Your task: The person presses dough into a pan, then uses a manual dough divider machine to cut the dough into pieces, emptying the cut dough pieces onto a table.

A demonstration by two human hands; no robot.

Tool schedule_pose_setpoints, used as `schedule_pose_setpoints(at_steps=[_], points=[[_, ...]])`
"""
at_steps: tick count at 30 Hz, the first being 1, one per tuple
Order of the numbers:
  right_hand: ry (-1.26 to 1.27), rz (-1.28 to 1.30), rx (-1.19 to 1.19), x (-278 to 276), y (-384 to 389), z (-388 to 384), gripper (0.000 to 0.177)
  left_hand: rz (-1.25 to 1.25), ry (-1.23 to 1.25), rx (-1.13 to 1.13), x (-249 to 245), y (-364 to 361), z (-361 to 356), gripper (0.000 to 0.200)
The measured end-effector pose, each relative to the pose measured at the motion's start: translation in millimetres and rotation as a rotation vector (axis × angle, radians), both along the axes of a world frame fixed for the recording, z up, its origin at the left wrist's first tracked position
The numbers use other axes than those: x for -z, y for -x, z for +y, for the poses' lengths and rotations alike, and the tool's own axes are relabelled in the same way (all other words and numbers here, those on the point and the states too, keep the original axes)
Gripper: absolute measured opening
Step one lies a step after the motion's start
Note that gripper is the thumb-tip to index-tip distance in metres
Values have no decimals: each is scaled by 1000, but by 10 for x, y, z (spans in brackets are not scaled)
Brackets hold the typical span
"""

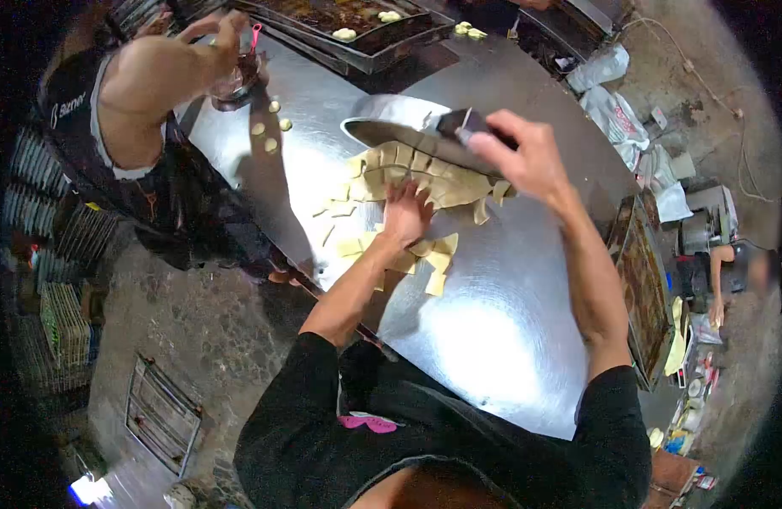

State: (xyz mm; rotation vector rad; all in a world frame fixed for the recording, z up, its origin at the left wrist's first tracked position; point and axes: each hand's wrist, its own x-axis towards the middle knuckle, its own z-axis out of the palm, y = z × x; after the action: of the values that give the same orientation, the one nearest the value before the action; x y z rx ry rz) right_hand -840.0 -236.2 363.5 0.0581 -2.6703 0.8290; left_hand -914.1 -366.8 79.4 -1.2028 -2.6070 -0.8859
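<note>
My right hand (527, 153) is closed around the dark handle of a large, wide-bladed knife (391, 134). The blade reaches left over the far edge of a flat sheet of pale dough (459, 188), which has several cuts along that edge. My left hand (406, 214) lies on the near side of the dough with its fingers spread. Cut dough pieces (438, 263) are scattered on the metal table (510, 271) close to my left wrist, and more scraps lie to the left of the sheet.
At the left, another person's hand (226, 38) is over a bowl (236, 89), with small dough rounds (272, 144) beside it. A dark baking tray (374, 59) with dough pieces lies at the back. Another tray (641, 288) stands along the right edge, with plastic bags (611, 114) beyond.
</note>
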Motion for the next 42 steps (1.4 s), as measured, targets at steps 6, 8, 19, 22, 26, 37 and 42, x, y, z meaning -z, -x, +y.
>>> schedule_pose_setpoints(at_steps=[6, 8, 19, 22, 26, 37, 42], points=[[-51, 101, -19, 265, -40, -70, 26, -577, -209, -15, 143, 383, 589, 46], [-115, 163, -56, 375, -79, -152, 29, -591, -232, 21, 225, 286, 767, 47], [-332, 212, -395, 538, 79, 15, 29, -659, -510, 218, 407, -130, 1372, 50], [-274, 255, -404, 426, 367, 224, 27, -677, -542, 225, 470, -193, 1245, 51], [-193, 175, -323, 344, 505, 328, 25, -524, -109, 31, 30, -33, 1021, 43], [-218, 80, -378, 786, 323, 209, 30, -4, -273, 46, 51, 1278, 1287, 46], [-214, 172, -179, 957, 584, 510, 28, -77, -105, 96, 242, 1315, 1210, 46]])
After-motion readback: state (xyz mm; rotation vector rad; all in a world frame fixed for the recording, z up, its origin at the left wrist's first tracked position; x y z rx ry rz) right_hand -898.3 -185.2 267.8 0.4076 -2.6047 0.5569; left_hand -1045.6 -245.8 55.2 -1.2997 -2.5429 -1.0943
